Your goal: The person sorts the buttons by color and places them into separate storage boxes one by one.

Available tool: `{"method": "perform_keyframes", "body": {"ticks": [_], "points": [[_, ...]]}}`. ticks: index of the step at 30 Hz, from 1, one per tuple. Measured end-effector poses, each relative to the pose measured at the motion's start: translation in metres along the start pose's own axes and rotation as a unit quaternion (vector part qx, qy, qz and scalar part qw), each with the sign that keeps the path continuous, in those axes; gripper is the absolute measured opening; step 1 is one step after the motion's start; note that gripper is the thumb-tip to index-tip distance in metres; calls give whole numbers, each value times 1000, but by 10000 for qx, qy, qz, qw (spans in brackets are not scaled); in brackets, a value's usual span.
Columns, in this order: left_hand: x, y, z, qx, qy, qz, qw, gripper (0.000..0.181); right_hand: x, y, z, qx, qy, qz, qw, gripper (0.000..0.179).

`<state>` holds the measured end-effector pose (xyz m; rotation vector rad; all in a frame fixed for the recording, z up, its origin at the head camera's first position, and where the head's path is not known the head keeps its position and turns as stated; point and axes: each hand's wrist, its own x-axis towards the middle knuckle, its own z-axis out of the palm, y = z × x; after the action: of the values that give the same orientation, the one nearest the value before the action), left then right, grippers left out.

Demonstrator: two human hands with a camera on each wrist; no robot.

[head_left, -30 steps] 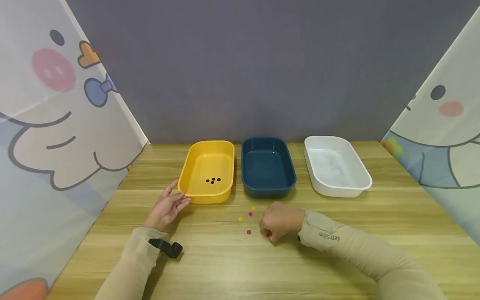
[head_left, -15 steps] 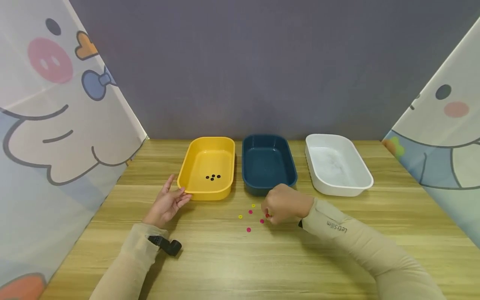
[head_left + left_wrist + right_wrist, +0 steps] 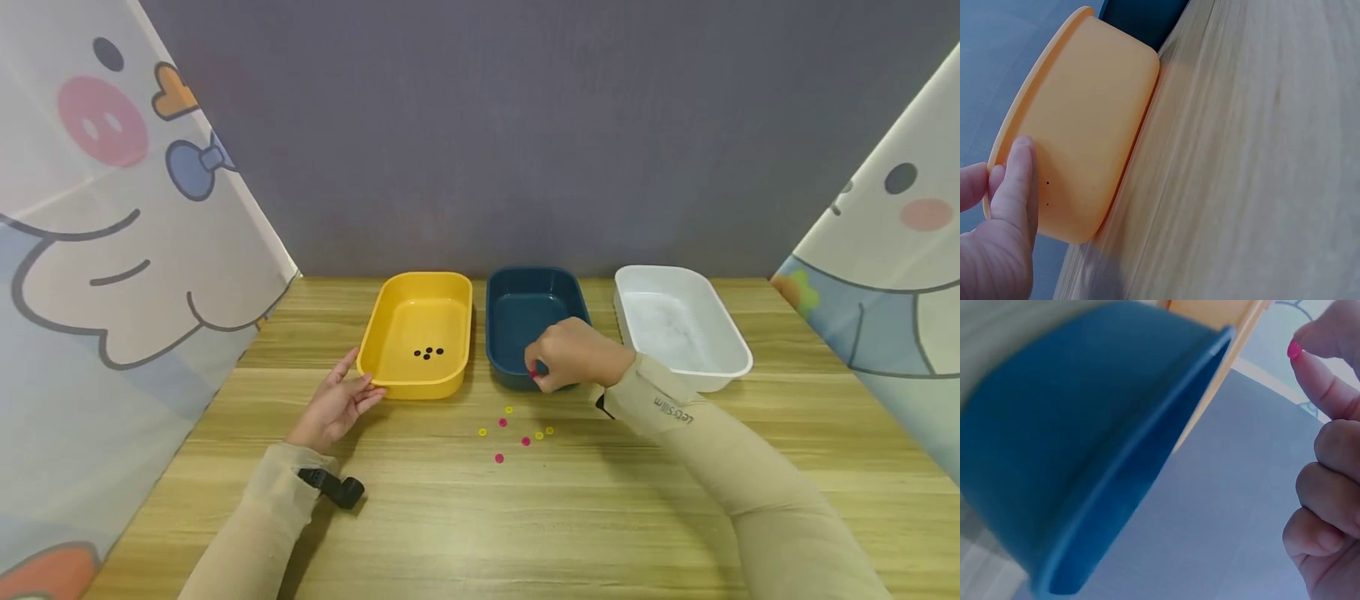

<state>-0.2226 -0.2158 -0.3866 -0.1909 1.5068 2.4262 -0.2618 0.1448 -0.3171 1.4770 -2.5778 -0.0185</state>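
Note:
My right hand [image 3: 573, 354] is over the front rim of the dark blue tray [image 3: 517, 321], pinching a small pink button [image 3: 1294, 349] between thumb and forefinger; the other fingers are curled in. My left hand [image 3: 335, 407] holds the front left corner of the yellow tray [image 3: 412, 387], its fingertips [image 3: 1019, 150] against the outer wall just under the rim. Several black buttons [image 3: 427, 357] lie together inside the yellow tray. On the table in front of the trays are several yellow buttons [image 3: 482, 432] and three pink buttons [image 3: 499, 458], loosely scattered.
A white tray [image 3: 727, 367] stands to the right of the blue one, the three trays in a row along the back. Behind them rises a grey partition [image 3: 480, 142]. Printed cartoon panels [image 3: 67, 200] flank the wooden table [image 3: 420, 533].
My right hand has moved away from me, off the table area and up to the blue tray, with the pink button in its fingers, uncovering more loose buttons. The left hand stays put.

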Motion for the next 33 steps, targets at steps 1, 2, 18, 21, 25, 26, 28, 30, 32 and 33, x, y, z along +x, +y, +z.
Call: {"method": "perform_keyframes", "body": {"ticks": [1, 2, 18, 21, 25, 26, 28, 30, 32, 33], "points": [[0, 1, 1, 2, -1, -5, 10000, 72, 2, 2, -1, 16, -8, 25, 10000, 5], [0, 1, 1, 0, 3, -8, 10000, 72, 3, 4, -3, 19, -19, 45, 10000, 5], [1, 1, 3, 115, 81, 52, 9999, 70, 20, 28, -15, 54, -181, 492, 9986, 7], [-1, 1, 1, 104, 89, 43, 9999, 70, 23, 32, -15, -26, -38, 490, 9988, 7], [-2, 0, -1, 109, 73, 59, 9999, 70, 25, 39, -17, -323, 363, 397, 9980, 6], [-2, 0, -1, 115, 72, 76, 9999, 70, 26, 41, -17, -431, 496, 344, 9972, 6], [-2, -1, -1, 126, 60, 129, 9998, 70, 28, 46, -16, -624, 742, 241, 9950, 6], [-2, -1, 0, 157, 54, 187, 9997, 70, 30, 51, -15, -797, 964, 143, 9920, 5], [-1, -2, 0, 180, 45, 216, 9996, 70, 32, 56, -15, -876, 1151, 70, 9895, 5], [-1, -2, 1, 189, 33, 227, 9996, 70, 34, 58, -14, -901, 1230, 51, 9883, 5]]}}
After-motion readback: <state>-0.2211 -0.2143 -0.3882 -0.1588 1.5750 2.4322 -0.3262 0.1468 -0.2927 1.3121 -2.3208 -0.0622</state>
